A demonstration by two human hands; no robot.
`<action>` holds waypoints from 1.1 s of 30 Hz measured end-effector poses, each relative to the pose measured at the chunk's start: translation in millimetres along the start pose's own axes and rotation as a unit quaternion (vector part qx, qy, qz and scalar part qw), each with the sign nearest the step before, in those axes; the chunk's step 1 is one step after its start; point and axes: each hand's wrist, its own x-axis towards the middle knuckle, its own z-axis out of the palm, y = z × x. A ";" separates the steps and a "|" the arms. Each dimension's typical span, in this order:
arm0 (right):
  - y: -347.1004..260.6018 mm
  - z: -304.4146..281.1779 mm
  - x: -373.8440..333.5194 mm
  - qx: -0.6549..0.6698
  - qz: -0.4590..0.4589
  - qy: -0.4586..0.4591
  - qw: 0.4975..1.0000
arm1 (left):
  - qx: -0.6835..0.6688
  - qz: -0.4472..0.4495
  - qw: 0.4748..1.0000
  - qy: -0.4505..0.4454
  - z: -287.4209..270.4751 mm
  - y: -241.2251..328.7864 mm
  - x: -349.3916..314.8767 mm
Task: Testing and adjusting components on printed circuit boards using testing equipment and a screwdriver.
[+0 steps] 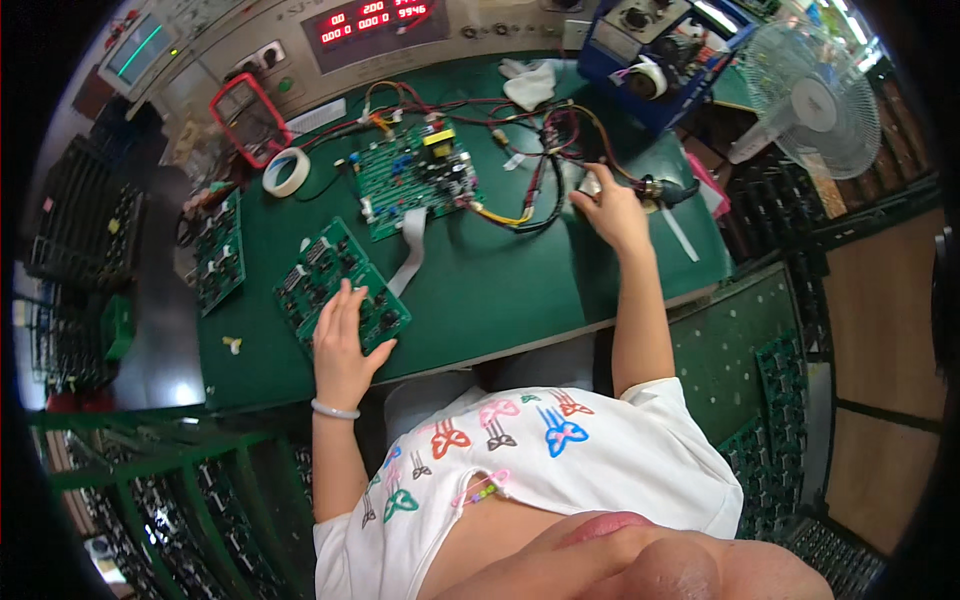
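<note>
My left hand (345, 335) rests on the near edge of a green control circuit board (325, 262), fingers stretched and thumb apart. A grey ribbon cable (408, 250) runs from that board to a larger green circuit board (400, 180) with a yellow transformer (438, 142), lying flat behind it. Farther right, my right hand (617, 215) is open over the table, thumb and forefinger spread beside a small shiny piece (590, 184) that is partly hidden by the fingers. Red, yellow and black wires (540, 205) lead from the larger board toward that side.
Another circuit board (220, 255) lies at the left edge of the green table (500, 310). A tape roll (286, 172), a red-framed holder (250, 120) and a white cloth (528, 85) lie farther back. A blue-cased device (660, 60) and a fan (810, 105) stand at right.
</note>
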 end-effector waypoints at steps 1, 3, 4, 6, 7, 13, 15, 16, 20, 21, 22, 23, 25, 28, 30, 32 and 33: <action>-1.7 0.5 -0.8 0.040 -0.009 -0.021 0.999 | -0.003 -0.002 1.000 0.010 -1.8 1.6 -2.0; 2.4 6.5 -1.2 0.043 -0.023 -0.016 0.999 | -0.033 0.013 0.999 0.023 -6.0 -0.3 -1.0; 2.4 11.5 -1.3 0.038 -0.042 0.001 0.998 | -0.017 0.023 0.999 0.038 -9.8 0.4 -4.4; 6.1 8.0 0.8 0.020 -0.031 -0.011 0.999 | -0.035 0.002 0.997 0.063 -11.9 -4.8 -10.5; 5.0 11.6 0.7 0.017 -0.042 0.000 0.999 | -0.051 -0.019 0.996 0.072 -14.7 -8.7 -18.1; -30.4 -0.4 -16.6 -0.016 -0.040 0.033 0.999 | -0.061 -0.112 0.977 0.174 -3.5 -42.0 -38.4; -64.7 -2.4 -30.3 0.075 -0.110 0.048 0.990 | -0.085 -0.117 0.967 0.210 2.5 -54.9 -43.2; -80.8 -0.3 -37.6 0.076 -0.127 0.026 0.989 | -0.122 -0.112 0.959 0.229 4.4 -58.6 -42.6; -149.3 9.4 -65.2 0.243 -0.320 -0.181 0.898 | -0.193 -0.123 0.918 0.323 16.9 -75.1 -45.3; -163.2 16.9 -71.8 0.266 -0.326 -0.225 0.879 | -0.190 -0.138 0.915 0.329 19.3 -76.1 -47.1; -175.2 23.4 -77.5 0.287 -0.330 -0.266 0.859 | -0.197 -0.127 0.902 0.362 21.3 -76.6 -47.0; -184.0 28.7 -81.1 0.278 -0.341 -0.302 0.845 | -0.203 -0.112 0.890 0.394 22.6 -75.9 -47.5; -189.7 52.0 -82.6 0.305 -0.401 -0.313 0.805 | -0.153 -0.123 0.898 0.395 24.4 -73.9 -51.8; -192.9 75.8 -89.8 0.311 -0.435 -0.255 0.806 | -0.104 -0.123 0.895 0.416 26.0 -70.1 -54.0; -189.3 77.4 -92.3 0.290 -0.447 -0.246 0.810 | -0.159 -0.142 0.898 0.385 26.7 -67.8 -55.0; -186.7 78.4 -99.1 0.267 -0.454 -0.233 0.817 | -0.146 -0.124 0.896 0.400 28.5 -68.3 -52.8; -187.0 79.7 -103.0 0.267 -0.463 -0.209 0.819 | -0.159 -0.131 0.895 0.397 27.8 -67.7 -54.3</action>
